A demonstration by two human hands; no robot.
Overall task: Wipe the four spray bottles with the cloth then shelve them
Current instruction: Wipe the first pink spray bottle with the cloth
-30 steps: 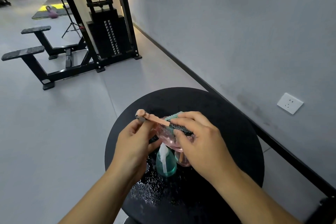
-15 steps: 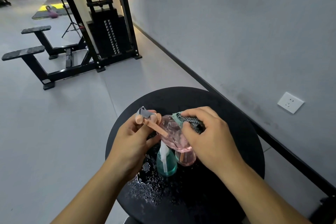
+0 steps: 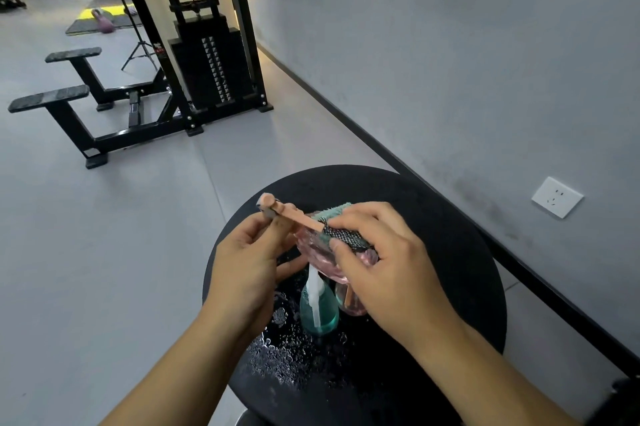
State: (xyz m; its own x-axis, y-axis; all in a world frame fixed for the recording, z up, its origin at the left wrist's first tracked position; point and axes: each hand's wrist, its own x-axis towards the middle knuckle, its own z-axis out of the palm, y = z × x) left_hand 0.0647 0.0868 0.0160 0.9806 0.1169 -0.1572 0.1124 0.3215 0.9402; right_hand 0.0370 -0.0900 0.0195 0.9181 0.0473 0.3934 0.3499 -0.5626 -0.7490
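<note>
Pink spray bottle [image 3: 320, 254] translucent, tilted; left hand [image 3: 247, 264] grips it, right hand [image 3: 388, 264] pinches cloth [image 3: 341, 233].

Three spray bottles are in view: one pink bottle [image 3: 320, 254] held up in the air, one teal bottle [image 3: 318, 311] standing on the counter [image 3: 450, 252], and a second pink bottle [image 3: 349, 301] standing just beside the teal one, partly hidden. There is one cloth [image 3: 337, 230], teal and patterned. Two hands show, a left hand [image 3: 246, 270] and a right hand [image 3: 384, 263]. One round black counter carries the standing bottles. One white wall socket [image 3: 557, 197] sits on the wall.
</note>
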